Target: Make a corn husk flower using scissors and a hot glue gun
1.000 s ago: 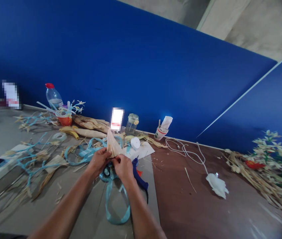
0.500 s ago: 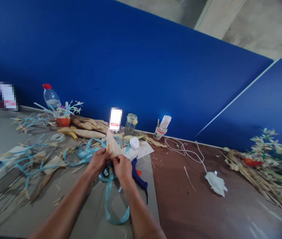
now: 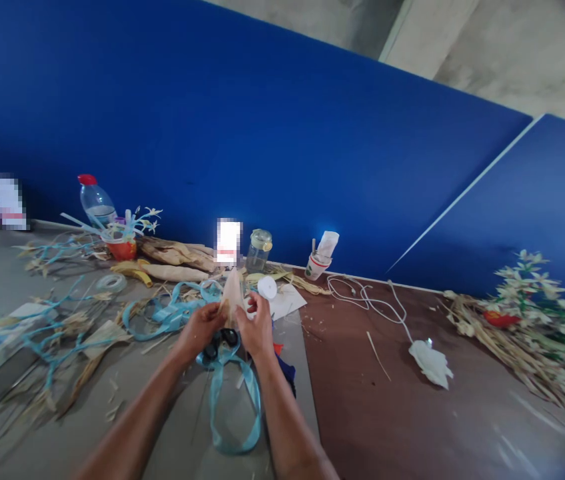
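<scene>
A pale, dried husk-like sheet [image 3: 231, 293] stands upright between my hands, narrowing toward its top. My left hand [image 3: 201, 328] pinches its lower left edge between thumb and fingers. On the other side, my right hand [image 3: 256, 325] has its thumb against or close to the sheet, with the fingers apart from the thumb. Black-handled scissors [image 3: 227, 337] lie just below the hands. A light-blue ribbon [image 3: 217, 407] loops toward me on the grey mat. My right forearm partly covers a blue glue gun [image 3: 287, 373].
Blue ribbon [image 3: 165, 320], a tape roll [image 3: 111, 283] and dried husks [image 3: 177, 253] lie left. Behind are a glass jar [image 3: 259, 252], a lit phone [image 3: 228, 241] and a paper cup [image 3: 317, 267]. A white cable [image 3: 362, 297] and artificial flowers [image 3: 527, 287] are right.
My right fingers have loosened from their pinch and spread, moving up along the sheet's right side. The sheet has shifted slightly right. The view has turned a little.
</scene>
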A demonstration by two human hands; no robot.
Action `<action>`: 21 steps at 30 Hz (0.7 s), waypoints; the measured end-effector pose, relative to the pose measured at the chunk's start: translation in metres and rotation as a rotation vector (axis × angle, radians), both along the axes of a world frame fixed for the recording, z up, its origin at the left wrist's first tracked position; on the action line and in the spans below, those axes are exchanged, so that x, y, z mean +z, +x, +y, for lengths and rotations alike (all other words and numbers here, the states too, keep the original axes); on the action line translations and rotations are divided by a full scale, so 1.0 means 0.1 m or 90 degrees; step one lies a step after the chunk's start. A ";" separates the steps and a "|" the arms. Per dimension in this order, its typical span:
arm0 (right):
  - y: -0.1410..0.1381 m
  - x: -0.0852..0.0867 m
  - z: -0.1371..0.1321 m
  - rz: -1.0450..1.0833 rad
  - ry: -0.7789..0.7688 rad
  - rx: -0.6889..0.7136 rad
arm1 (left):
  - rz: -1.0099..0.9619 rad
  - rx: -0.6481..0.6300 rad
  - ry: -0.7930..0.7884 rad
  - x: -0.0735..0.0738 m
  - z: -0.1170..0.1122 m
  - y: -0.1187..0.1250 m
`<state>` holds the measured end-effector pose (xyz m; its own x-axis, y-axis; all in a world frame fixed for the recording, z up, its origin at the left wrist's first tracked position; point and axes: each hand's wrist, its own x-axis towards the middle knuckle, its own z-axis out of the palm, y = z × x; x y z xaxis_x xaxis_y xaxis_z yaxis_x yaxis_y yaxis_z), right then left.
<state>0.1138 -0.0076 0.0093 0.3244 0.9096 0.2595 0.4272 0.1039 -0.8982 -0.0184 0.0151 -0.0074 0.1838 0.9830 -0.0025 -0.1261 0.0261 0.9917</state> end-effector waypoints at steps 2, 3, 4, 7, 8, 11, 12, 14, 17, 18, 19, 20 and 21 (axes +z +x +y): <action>0.02 0.00 0.03 0.058 0.002 0.021 | 0.034 -0.025 0.012 0.01 -0.01 0.02; 0.03 -0.01 0.05 0.083 -0.007 0.034 | 0.045 -0.042 0.011 0.01 -0.01 0.03; 0.04 -0.02 0.06 0.108 -0.021 0.053 | 0.052 -0.063 0.007 0.00 -0.02 0.03; 0.08 -0.08 0.11 0.177 -0.064 0.109 | 0.076 -0.130 -0.004 -0.02 -0.03 0.03; 0.09 -0.10 0.13 0.198 -0.072 0.116 | 0.086 -0.149 -0.007 -0.02 -0.03 0.02; 0.11 -0.13 0.14 0.239 -0.071 0.110 | 0.102 -0.188 -0.020 0.00 -0.04 -0.01; 0.11 -0.12 0.14 0.248 -0.064 0.101 | 0.101 -0.200 -0.025 0.02 -0.05 -0.02; 0.12 -0.09 0.13 0.264 -0.047 0.075 | 0.095 -0.226 -0.043 0.05 -0.06 -0.04; 0.15 -0.02 0.15 0.307 -0.019 0.035 | 0.092 -0.258 -0.074 0.10 -0.08 -0.06; 0.18 0.01 0.16 0.327 -0.004 0.015 | 0.094 -0.263 -0.081 0.10 -0.08 -0.07; 0.21 0.03 0.17 0.350 0.016 -0.015 | 0.095 -0.263 -0.083 0.11 -0.08 -0.07; 0.24 0.05 0.18 0.372 0.041 -0.054 | 0.094 -0.259 -0.084 0.10 -0.08 -0.08; 0.28 0.07 0.18 0.390 0.064 -0.096 | 0.087 -0.247 -0.083 0.10 -0.08 -0.08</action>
<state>0.1422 0.0108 0.0161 0.5640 0.8230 0.0681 -0.1441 0.1792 -0.9732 -0.0268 0.0068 0.0024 0.5285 0.8312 -0.1724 0.0507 0.1719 0.9838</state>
